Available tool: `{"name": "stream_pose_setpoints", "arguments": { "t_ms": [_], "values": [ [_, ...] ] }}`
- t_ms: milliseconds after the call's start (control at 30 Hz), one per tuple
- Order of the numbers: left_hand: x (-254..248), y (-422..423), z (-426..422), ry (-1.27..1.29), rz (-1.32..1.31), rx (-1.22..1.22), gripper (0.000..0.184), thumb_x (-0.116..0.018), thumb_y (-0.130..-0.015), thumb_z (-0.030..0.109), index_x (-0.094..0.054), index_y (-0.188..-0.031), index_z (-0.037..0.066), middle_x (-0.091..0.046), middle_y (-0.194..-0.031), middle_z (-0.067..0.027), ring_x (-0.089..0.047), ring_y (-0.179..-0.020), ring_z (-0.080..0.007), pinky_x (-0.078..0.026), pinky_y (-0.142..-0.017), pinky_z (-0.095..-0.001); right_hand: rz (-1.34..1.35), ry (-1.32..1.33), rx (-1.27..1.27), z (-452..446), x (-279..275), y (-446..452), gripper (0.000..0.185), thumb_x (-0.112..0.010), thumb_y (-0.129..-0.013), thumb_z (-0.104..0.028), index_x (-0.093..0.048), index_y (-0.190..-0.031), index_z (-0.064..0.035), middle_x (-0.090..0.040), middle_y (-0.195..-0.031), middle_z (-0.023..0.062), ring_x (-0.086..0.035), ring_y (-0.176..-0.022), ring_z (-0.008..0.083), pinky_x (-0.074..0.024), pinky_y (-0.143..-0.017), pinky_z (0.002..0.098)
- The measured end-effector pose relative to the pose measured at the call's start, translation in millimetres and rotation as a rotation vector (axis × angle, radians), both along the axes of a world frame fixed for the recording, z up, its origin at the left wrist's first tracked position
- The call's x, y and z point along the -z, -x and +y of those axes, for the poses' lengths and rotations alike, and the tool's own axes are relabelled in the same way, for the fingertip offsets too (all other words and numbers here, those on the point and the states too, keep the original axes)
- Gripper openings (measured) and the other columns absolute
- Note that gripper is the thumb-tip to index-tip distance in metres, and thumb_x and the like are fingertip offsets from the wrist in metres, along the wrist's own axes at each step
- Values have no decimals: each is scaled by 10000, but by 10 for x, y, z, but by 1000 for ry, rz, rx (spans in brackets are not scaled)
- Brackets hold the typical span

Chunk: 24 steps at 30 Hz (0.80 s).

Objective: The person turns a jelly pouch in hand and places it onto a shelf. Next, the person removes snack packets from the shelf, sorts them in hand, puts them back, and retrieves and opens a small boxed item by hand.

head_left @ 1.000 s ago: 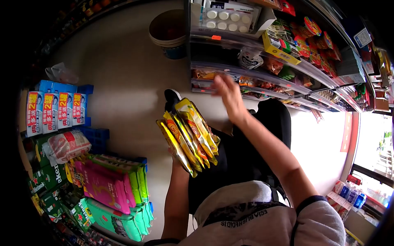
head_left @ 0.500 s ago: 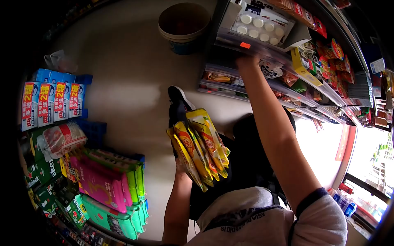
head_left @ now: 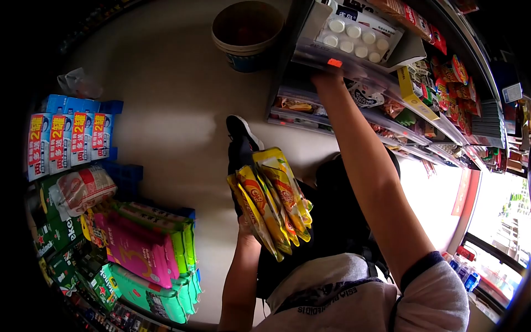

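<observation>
My left hand (head_left: pixel 246 229) is closed around the lower side of several yellow snack packets (head_left: pixel 270 202), held upright in a fanned bunch above my lap. Most of its fingers are behind the packets. My right hand (head_left: pixel 327 81) reaches into a dark shelf gap under the upper shelf edge (head_left: pixel 359 69). Its fingers are hidden inside, so what they touch does not show. Close by that wrist are an orange price tag (head_left: pixel 334 62) and a white bag with dark print (head_left: pixel 365 95) on the shelf below.
A bucket (head_left: pixel 247 36) stands on the floor beside the shelf. A box of white-capped bottles (head_left: pixel 354 39) and a yellow carton (head_left: pixel 416 91) are on the upper shelf. At left are blue boxes (head_left: pixel 71 138), pink packs (head_left: pixel 135 249), turquoise packs (head_left: pixel 152 290) and green beer cartons (head_left: pixel 58 238).
My right hand has shifted slightly and stays inside the shelf gap. The yellow packets remain in my left hand, and the view has moved a little.
</observation>
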<state>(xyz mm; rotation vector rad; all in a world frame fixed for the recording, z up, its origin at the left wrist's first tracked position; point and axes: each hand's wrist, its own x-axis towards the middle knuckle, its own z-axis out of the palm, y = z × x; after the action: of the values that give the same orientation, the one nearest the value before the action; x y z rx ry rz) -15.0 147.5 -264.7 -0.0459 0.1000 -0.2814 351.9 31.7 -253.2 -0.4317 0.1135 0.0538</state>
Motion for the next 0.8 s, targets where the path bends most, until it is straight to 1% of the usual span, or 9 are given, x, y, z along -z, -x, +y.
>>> {"name": "stream_pose_setpoints", "arguments": {
  "t_ms": [100, 200, 267, 300, 400, 500, 600, 700, 800],
  "values": [
    [9, 8, -3, -5, -8, -2, 1027, -838, -588, 328, -250, -1404, 122, -305, -1410, -126, -316, -1287, -339, -275, -1050, -548, 2, 2, -51, -34, 30, -44, 415, -383, -917, -388, -444, -1213, -104, -502, -1202, 124, -492, -1094, 300, -406, -965, 458],
    [11, 20, 2, -10, -10, 0, 1010, -834, -596, 325, -258, -1401, 122, -312, -1407, -122, -322, -1284, -333, -281, -1049, -540, -27, -72, -106, -99, 103, -96, 418, -378, -917, -393, -444, -1214, -106, -501, -1204, 121, -491, -1098, 297, -409, -963, 460],
    [10, 35, 8, -11, -7, 3, 1000, -830, -601, 323, -263, -1399, 123, -316, -1406, -119, -326, -1282, -330, -285, -1048, -534, -31, -15, -64, -103, 162, -116, 417, -382, -915, -396, -450, -1208, -107, -507, -1199, 118, -493, -1098, 293, -412, -959, 464],
    [9, 38, 3, -11, -10, 5, 994, -829, -604, 321, -265, -1398, 123, -319, -1405, -118, -328, -1281, -328, -287, -1047, -532, -35, 15, -43, -85, 102, -98, 416, -383, -915, -397, -453, -1206, -107, -510, -1196, 117, -493, -1098, 291, -413, -957, 466],
    [17, 33, 0, -11, -15, 4, 978, -824, -611, 318, -273, -1396, 123, -326, -1402, -115, -335, -1278, -322, -293, -1045, -524, 90, 107, -77, -24, -22, 34, 419, -391, -910, -405, -461, -1198, -108, -517, -1188, 109, -497, -1093, 286, -418, -951, 467],
    [30, 37, -4, -13, -17, 5, 962, -819, -619, 315, -281, -1393, 124, -333, -1399, -111, -341, -1275, -317, -299, -1044, -516, 2, 136, -97, 92, -78, 32, 418, -398, -906, -410, -472, -1189, -110, -522, -1183, 100, -500, -1089, 283, -421, -947, 458],
    [36, 29, -5, -17, -22, 6, 946, -815, -627, 311, -288, -1390, 124, -340, -1396, -107, -348, -1272, -311, -305, -1042, -508, -34, 21, -155, 125, -85, -32, 427, -404, -899, -426, -483, -1180, -114, -531, -1169, 98, -505, -1081, 283, -424, -940, 450],
    [42, 18, 1, -22, -29, 5, 930, -810, -635, 308, -296, -1388, 124, -346, -1393, -104, -354, -1269, -306, -311, -1040, -500, -2, -18, -182, 114, -108, -2, 447, -409, -890, -447, -488, -1178, -115, -537, -1161, 100, -509, -1074, 286, -423, -936, 447],
    [54, 20, 11, -24, -30, 4, 913, -805, -643, 304, -304, -1385, 125, -353, -1390, -100, -361, -1266, -300, -316, -1039, -492, -36, -54, -171, 135, -99, 1, 462, -405, -887, -457, -485, -1186, -115, -538, -1163, 100, -511, -1070, 290, -420, -936, 448]
  ]
}}
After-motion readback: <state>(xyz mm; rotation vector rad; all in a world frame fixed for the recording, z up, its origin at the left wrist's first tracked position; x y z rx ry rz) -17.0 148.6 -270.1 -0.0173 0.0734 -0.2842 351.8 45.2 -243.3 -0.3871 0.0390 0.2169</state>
